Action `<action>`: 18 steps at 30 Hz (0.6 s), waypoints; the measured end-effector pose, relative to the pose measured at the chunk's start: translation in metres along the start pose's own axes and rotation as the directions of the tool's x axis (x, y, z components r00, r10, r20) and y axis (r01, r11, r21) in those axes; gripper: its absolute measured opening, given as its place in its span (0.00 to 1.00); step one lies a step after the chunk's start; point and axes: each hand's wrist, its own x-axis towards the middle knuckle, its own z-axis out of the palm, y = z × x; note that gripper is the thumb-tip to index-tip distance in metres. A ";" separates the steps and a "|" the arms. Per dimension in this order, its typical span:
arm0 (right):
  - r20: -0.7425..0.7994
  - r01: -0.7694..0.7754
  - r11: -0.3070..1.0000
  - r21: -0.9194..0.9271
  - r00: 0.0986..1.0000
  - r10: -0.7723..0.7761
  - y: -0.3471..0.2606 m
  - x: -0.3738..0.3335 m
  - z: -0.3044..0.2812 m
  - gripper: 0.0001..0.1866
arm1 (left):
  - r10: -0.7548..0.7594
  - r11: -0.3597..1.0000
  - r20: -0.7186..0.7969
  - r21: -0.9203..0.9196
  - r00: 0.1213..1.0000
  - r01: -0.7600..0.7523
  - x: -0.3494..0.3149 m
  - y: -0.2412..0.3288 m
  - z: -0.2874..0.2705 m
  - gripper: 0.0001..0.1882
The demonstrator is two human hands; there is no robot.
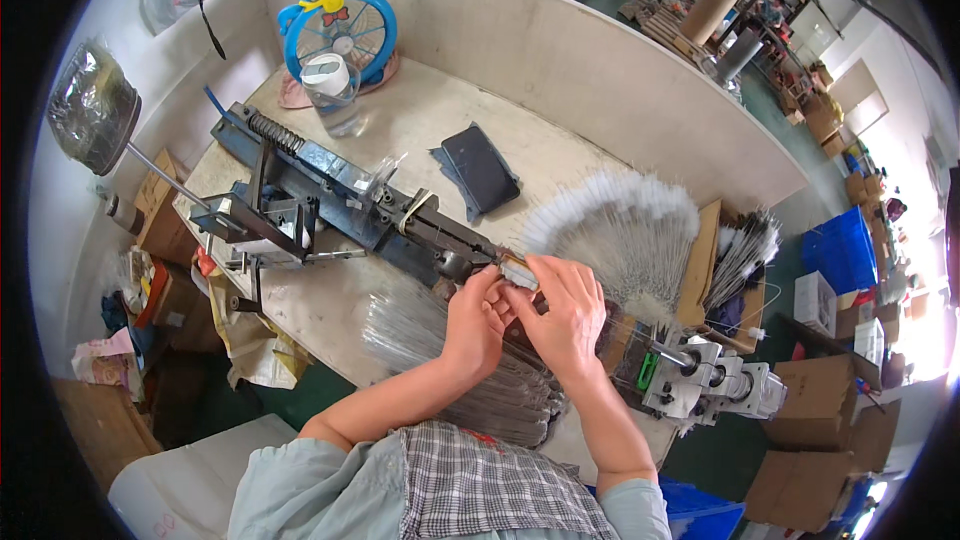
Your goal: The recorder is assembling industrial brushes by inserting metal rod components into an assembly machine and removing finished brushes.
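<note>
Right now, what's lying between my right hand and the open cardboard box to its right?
A fanned-out bundle of thin grey strands, pale at the far ends, lies between your right hand and the cardboard box; the head view shows it.

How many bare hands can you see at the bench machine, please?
2. The person's bare left hand is at the long dark metal machine; the bare right hand is just right of it, beside a small pale block. No other hand shows.

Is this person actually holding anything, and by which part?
The right hand and left hand meet at a small pale piece by the machine. They hide the contact, so whether it is held, and by which part, cannot be told.
</note>
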 end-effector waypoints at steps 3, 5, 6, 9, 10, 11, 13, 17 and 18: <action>-0.053 -0.013 0.996 -0.094 0.999 0.008 -0.002 -0.001 -0.001 0.18 | -0.026 0.999 0.000 -0.046 1.000 0.026 -0.001 0.000 -0.010 0.19; -0.038 -0.026 0.994 -0.106 0.999 0.022 -0.001 -0.005 -0.012 0.17 | -0.024 1.000 -0.003 -0.013 1.000 0.024 -0.005 0.005 -0.004 0.21; -0.018 -0.045 0.991 -0.123 0.999 0.043 0.000 -0.008 -0.018 0.15 | -0.032 0.999 -0.010 0.018 0.999 0.032 -0.009 0.007 0.000 0.24; 0.028 -0.063 0.990 -0.126 0.997 0.067 0.009 -0.018 -0.023 0.10 | -0.032 0.990 -0.084 0.134 0.996 0.043 -0.010 0.008 0.001 0.28; 0.051 -0.058 0.992 -0.116 0.997 0.064 0.011 -0.020 -0.023 0.09 | -0.040 0.988 -0.078 0.146 0.996 0.051 -0.011 0.009 0.001 0.28; 0.041 -0.074 0.990 -0.118 0.996 0.079 0.012 -0.022 -0.025 0.09 | -0.041 0.983 -0.051 0.179 0.998 0.049 -0.012 0.009 0.001 0.30; 0.017 -0.032 0.995 -0.095 0.999 0.034 0.011 -0.022 -0.027 0.07 | -0.059 0.970 -0.022 0.235 0.998 0.062 -0.012 0.011 0.002 0.31; -0.008 -0.064 0.997 -0.051 0.998 0.064 0.017 -0.021 -0.033 0.07 | -0.064 0.934 0.019 0.353 0.998 0.053 -0.012 0.012 0.000 0.33; -0.008 -0.086 0.995 -0.045 0.996 0.086 0.017 -0.024 -0.036 0.07 | -0.039 0.921 0.025 0.389 0.999 0.026 -0.013 0.011 -0.001 0.34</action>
